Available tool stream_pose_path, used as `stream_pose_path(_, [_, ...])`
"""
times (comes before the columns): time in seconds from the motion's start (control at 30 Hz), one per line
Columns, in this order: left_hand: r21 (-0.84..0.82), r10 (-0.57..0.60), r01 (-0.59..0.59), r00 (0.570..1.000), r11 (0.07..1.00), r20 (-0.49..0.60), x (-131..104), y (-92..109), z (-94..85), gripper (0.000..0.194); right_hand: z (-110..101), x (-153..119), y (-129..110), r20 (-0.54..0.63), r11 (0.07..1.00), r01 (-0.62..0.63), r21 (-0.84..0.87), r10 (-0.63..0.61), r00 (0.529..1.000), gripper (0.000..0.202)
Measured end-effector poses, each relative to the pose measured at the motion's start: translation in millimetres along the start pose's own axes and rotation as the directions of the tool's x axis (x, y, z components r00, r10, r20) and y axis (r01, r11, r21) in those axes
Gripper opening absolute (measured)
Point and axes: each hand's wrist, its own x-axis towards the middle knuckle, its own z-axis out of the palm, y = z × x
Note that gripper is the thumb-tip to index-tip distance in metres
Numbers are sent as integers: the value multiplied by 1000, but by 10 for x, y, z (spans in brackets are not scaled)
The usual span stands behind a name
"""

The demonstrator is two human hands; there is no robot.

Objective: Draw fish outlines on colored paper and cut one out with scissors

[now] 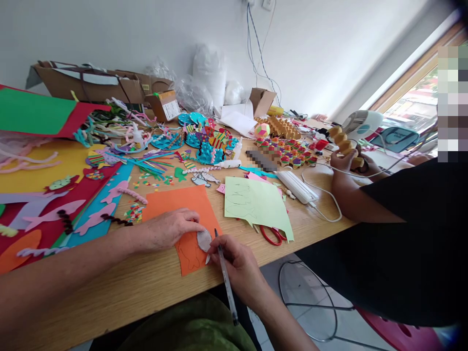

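Pale wall behind, thin cables [252, 44] hanging down it; wooden desk [120, 287] crowded with craft material. Far left: green-and-red sheet [36, 112], long cardboard box [91, 90] at the back near the wall. Below these, pink fish cutouts [95, 218] with fuzzy twisted stems, lying over coloured card. Thin coloured strips [149, 163] further in.

Left hand [170, 226] palm down over an orange sheet [161, 202] near the front edge of the desk. Its fingers are not closed around anything; index extended, tip on a small grey cutout [204, 240]. Cutout lies on the orange sheet, between the two hands; a drawn outline shows on the orange just left of it. Right hand [239, 261] has its fingers closed on a pen [227, 282], fingertips at the cutout's lower edge.

Right of that: pale green sheet [268, 209] with sketched outlines, red scissors handles [270, 236] partly under it. Beyond, painted egg-carton pieces [288, 151]. Far right, a co-worker in dark clothing holds a yellowish carton strip [341, 141].
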Motion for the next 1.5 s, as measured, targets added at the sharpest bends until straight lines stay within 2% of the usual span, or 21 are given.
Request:
stream_pose_path(0.27, [-3, 40, -40, 998, 999, 39, 1, -39, 19, 36, 18, 1, 20, -14, 998, 19, -59, -20, 1000, 16])
stream_pose_path(0.43, [5, 28, -28, 999, 1000, 40, 5, -16, 2, 38, -29, -3, -8, -8, 983, 32, -183, -34, 999, 27])
stream_pose_path(0.83, [67, 45, -48, 998, 997, 49, -21, -48, 44, 37, -115, -61, -37, 105, 946, 115, -304, -87, 991, 26])
stream_pose_path(1.1, [70, 47, -51, 998, 996, 49, -38, -28, 25, 41, -114, -46, 25, 156, 866, 213, -452, -158, 975, 25])
stream_pose_path(1.23, [19, 34, -35, 999, 999, 38, -29, -52, 15, 43, -101, -21, 48, 154, 823, 242, -514, -188, 970, 22])
stream_pose_path(1.5, [-167, 0, 11, 998, 986, 68, 21, -109, -102, 40, -93, 13, 57, 128, 825, 256, -504, -222, 967, 23])
